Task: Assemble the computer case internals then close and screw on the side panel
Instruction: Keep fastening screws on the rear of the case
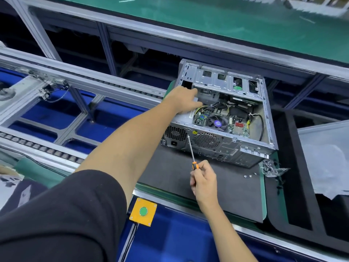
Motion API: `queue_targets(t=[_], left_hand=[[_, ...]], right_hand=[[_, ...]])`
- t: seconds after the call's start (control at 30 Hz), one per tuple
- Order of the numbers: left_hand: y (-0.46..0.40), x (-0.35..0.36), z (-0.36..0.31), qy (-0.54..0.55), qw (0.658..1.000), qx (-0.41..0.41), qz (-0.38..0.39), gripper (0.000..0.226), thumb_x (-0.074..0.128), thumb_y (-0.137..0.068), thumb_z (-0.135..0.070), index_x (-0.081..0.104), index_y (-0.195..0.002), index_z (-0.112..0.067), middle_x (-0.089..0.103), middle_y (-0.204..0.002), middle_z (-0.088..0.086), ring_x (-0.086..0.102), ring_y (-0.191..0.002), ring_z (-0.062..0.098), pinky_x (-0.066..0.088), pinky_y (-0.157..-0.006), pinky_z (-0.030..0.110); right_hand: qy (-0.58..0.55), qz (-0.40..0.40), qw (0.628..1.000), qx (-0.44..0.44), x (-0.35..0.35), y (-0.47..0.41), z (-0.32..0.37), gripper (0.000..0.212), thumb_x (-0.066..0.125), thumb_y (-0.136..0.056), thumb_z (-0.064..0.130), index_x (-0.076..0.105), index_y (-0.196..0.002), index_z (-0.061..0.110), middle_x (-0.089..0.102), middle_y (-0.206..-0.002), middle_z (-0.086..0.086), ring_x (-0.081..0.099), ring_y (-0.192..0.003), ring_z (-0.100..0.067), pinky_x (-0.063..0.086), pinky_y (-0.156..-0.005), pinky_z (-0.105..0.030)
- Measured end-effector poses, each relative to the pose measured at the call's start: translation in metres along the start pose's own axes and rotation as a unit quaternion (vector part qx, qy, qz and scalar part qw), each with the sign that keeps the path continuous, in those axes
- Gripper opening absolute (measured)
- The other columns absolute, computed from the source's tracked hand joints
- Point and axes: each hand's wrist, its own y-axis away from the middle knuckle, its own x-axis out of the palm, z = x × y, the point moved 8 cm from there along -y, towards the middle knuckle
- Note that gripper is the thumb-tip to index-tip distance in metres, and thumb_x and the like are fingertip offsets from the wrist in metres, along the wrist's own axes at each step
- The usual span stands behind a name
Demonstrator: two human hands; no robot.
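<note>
An open grey computer case (268, 118) lies on its side on a dark mat (170, 176), its motherboard (222, 120), fan and cables showing. My left hand (182, 100) reaches into the case's left end and rests on the power supply there; its fingertips are hidden. My right hand (204, 181) grips the orange-and-black handle of a screwdriver (191, 150), whose tip touches the rear panel near the top edge, between the two vent grilles. A few loose screws (249, 175) and a clear bag of screws (272, 167) lie on the mat by the case's right corner.
A yellow box with a green button (143, 211) sits at the bench's front edge. A roller conveyor frame (56, 86) runs to the left. A green belt (207, 19) runs along the back. A black tray with a grey sheet (324, 157) stands at the right.
</note>
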Motion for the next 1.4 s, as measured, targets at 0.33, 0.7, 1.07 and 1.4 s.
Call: queue_targets(t=[0.33,0.7,1.07,1.4], left_hand=[[0.038,-0.006,-0.004,0.116,0.99,0.05,0.065,0.062,0.05,-0.095,-0.067,0.047,-0.14,-0.023,0.049,-0.123,0.006,0.044,-0.116,0.024,0.037,-0.097,0.039],[0.052,-0.006,-0.001,0.149,0.936,0.122,0.293,0.068,0.075,-0.048,-0.082,0.054,-0.112,-0.072,0.016,-0.155,0.003,0.008,-0.149,0.03,0.014,-0.121,0.063],[0.065,-0.001,-0.004,0.054,0.967,0.165,0.184,0.1,0.069,-0.039,-0.095,0.045,-0.128,-0.057,0.005,-0.163,0.015,-0.002,-0.151,0.036,0.003,-0.118,0.061],[0.068,-0.006,-0.007,0.049,0.975,0.164,0.145,0.1,0.07,-0.039,-0.094,0.05,-0.127,-0.05,0.012,-0.162,0.023,0.001,-0.152,0.037,0.002,-0.119,0.057]], right_hand=[[-0.018,0.006,0.998,0.053,0.009,0.008,0.018,0.018,0.045,-0.096,-0.004,0.041,-0.08,0.003,0.042,-0.055,-0.008,0.029,-0.046,-0.013,0.022,-0.04,-0.021],[-0.021,-0.026,0.996,0.085,0.012,0.011,0.014,0.022,0.046,-0.096,-0.001,0.039,-0.078,0.01,0.044,-0.056,-0.006,0.028,-0.046,-0.012,0.021,-0.041,-0.023],[-0.035,-0.046,0.993,0.105,0.024,0.014,0.017,0.028,0.047,-0.096,-0.001,0.037,-0.074,0.013,0.042,-0.057,-0.007,0.029,-0.045,-0.011,0.021,-0.041,-0.021],[-0.037,-0.061,0.99,0.119,0.039,0.017,0.011,0.022,0.044,-0.097,0.001,0.04,-0.079,0.012,0.046,-0.053,-0.001,0.032,-0.045,-0.013,0.024,-0.041,-0.024]])
